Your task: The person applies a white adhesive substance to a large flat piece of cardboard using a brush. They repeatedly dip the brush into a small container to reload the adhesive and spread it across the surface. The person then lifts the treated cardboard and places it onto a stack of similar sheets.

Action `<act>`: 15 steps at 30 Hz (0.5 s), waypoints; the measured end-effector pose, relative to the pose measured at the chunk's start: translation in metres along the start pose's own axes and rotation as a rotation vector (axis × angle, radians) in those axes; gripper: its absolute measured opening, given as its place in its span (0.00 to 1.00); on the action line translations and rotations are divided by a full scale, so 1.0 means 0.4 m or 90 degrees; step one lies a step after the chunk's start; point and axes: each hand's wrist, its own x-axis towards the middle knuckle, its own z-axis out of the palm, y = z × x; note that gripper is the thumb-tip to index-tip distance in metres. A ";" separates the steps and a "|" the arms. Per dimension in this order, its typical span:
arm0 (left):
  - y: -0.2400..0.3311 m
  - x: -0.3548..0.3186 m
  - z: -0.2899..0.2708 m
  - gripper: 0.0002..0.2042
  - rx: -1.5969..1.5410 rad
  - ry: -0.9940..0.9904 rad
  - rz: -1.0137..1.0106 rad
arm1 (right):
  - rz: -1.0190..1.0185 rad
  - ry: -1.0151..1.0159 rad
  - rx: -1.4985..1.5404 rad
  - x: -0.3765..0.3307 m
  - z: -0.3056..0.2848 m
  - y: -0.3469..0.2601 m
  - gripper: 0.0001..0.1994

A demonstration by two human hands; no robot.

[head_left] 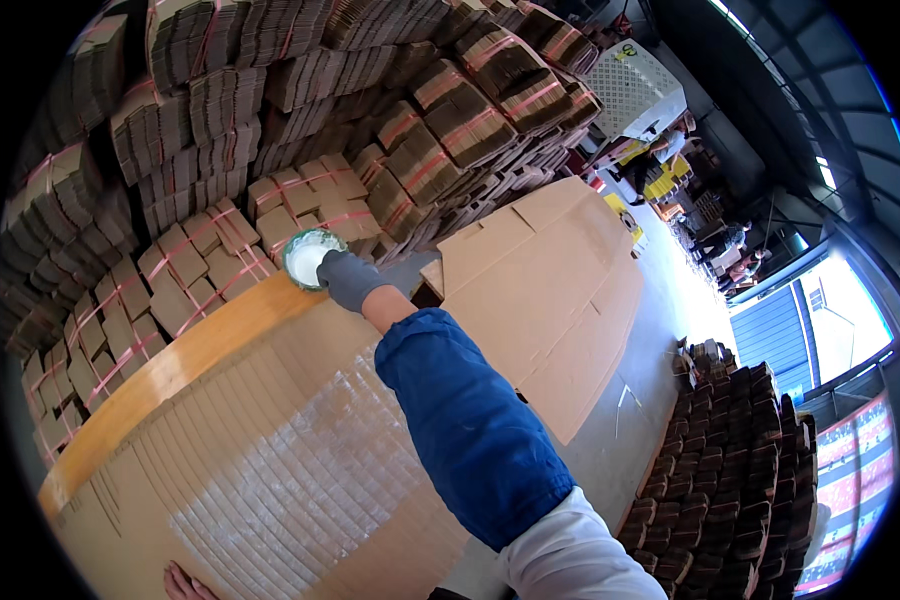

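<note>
Right hand [348,282] at the rim of a round container [287,258]

The container, with white paste [310,254] inside, is at the far end of a yellow wooden edge [185,366]. The right hand, in a grey glove, has its fingers curled there; I cannot tell what they pinch. Nearer are overlapping cardboard strips [280,480], smeared white. The left hand [186,584] shows only bare fingers at the lower border, so I cannot tell its full shape. Beyond the edge are strapped cardboard bundles [190,262]; large cardboard sheets [540,290] lie to the right.
</note>
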 end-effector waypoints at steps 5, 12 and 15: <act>0.183 0.053 -0.035 0.09 0.235 0.071 0.143 | -0.026 0.033 -0.035 0.041 0.043 0.029 0.09; 0.061 0.040 -0.048 0.24 0.297 -0.064 0.038 | -0.023 0.182 0.278 -0.023 -0.018 0.065 0.09; 0.058 0.037 -0.037 0.23 0.284 -0.064 0.048 | 0.045 0.182 0.377 -0.034 -0.059 0.086 0.09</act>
